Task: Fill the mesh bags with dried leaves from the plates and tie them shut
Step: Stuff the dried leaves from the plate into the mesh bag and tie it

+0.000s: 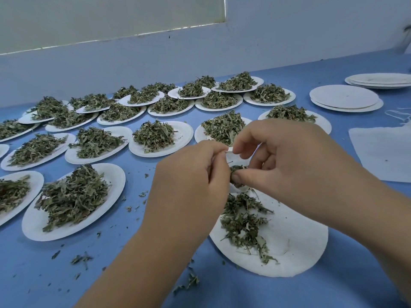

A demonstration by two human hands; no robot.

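White mesh bag [231,154] held over the near plate [295,245], dried leaves [238,168] in its mouth.
Left hand [191,181] arches above the blue surface [133,263], fingers curled, pinching the bag's rim. The cloth looks limp and light and is best held by that rim; the leaves seem brittle and apt to scatter. Right hand [289,165] pinches the opposite rim, thumb pressing leaves in.
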